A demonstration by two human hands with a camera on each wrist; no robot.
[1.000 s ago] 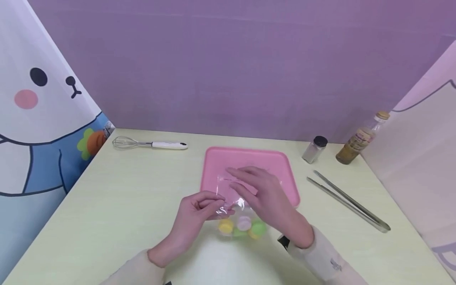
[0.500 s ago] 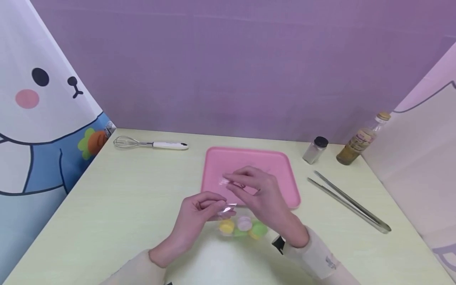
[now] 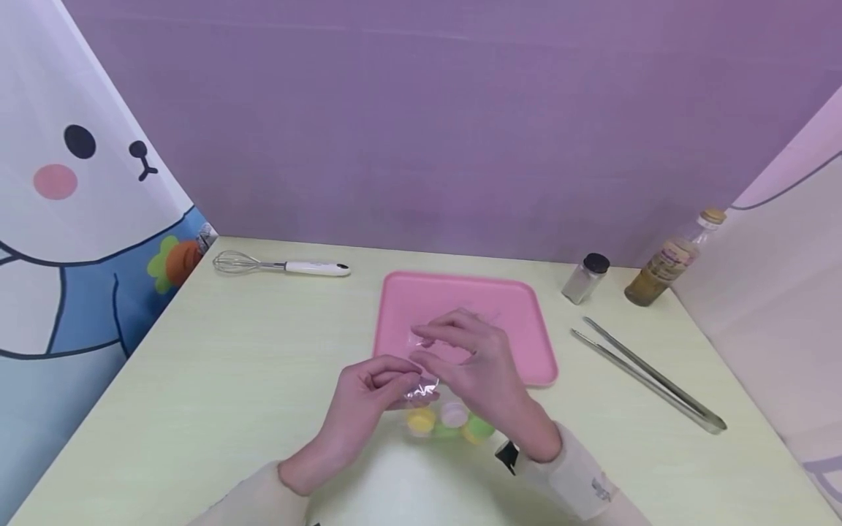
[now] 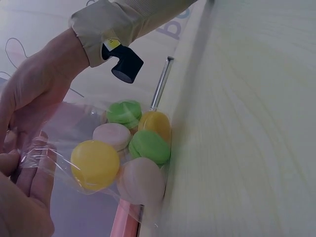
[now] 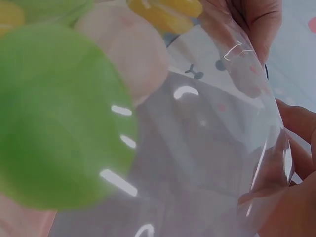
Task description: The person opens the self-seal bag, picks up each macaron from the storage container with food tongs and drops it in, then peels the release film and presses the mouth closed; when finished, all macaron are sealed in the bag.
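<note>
- Bag [image 5: 197, 143] of clear, shiny film, just in front of the pink tray's near edge, between left and right hands; cannot tell whether touching the worktop [image 3: 230, 343].
- Inside the bag: round macarons [image 4: 143, 145] in yellow, green and pale pink, bunched together at the end away from the fingers.
- Left hand [image 3: 371, 387]: thumb and curled fingers pinching crumpled film.
- Right hand [image 3: 480, 358]: over the tray's near part, thumb and fingers bent toward the film; cannot tell whether gripping it.
- Behind the bag: pink tray [image 3: 460, 288], flat on the worktop, partly covered by the right hand.
- Right of the tray: metal tongs [image 3: 647, 372], spread apart; farther back, black-lidded jar [image 3: 585, 279] and corked bottle [image 3: 674, 257], partly filled with brown contents.
- Far left: whisk [image 3: 281, 266] with white handle, lying sideways.
</note>
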